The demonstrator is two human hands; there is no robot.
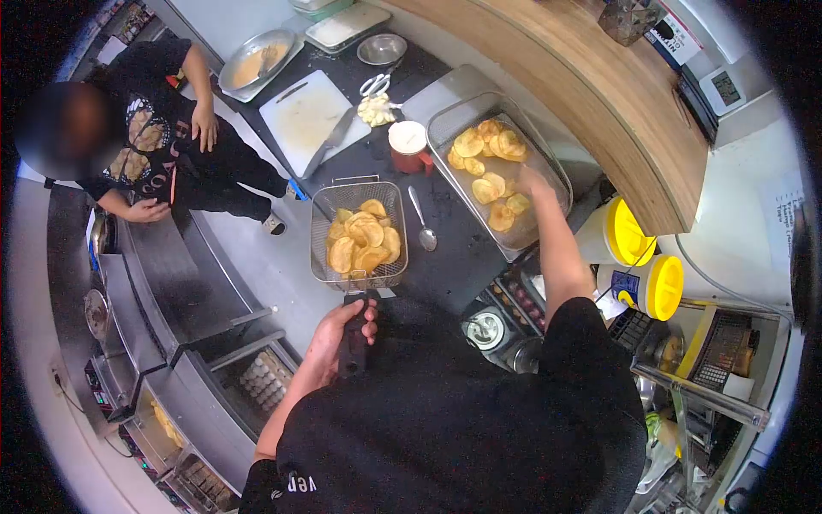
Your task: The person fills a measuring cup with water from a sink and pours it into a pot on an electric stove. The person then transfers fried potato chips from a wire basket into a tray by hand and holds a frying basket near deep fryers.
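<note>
My left hand (330,338) is wrapped round the black handle of a wire fry basket (403,218). Golden potato chips (366,233) are heaped inside that basket, which is at the counter's near edge. My right hand (534,183) reaches into a shallow metal tray (467,111) on the right. Blur hides its fingers, so I cannot see whether they grip anything. More potato chips (490,188) lie scattered in the tray, close to this hand. Between basket and tray, a metal spoon (421,218) rests on the dark counter.
Behind the basket are a red mug (409,147), a white cutting board (304,120) with knives, and a metal pan (257,62). Yellow-lidded tubs (664,287) stand right of my arm. A person (154,137) stands at the left. A wooden shelf (599,94) overhangs the right side.
</note>
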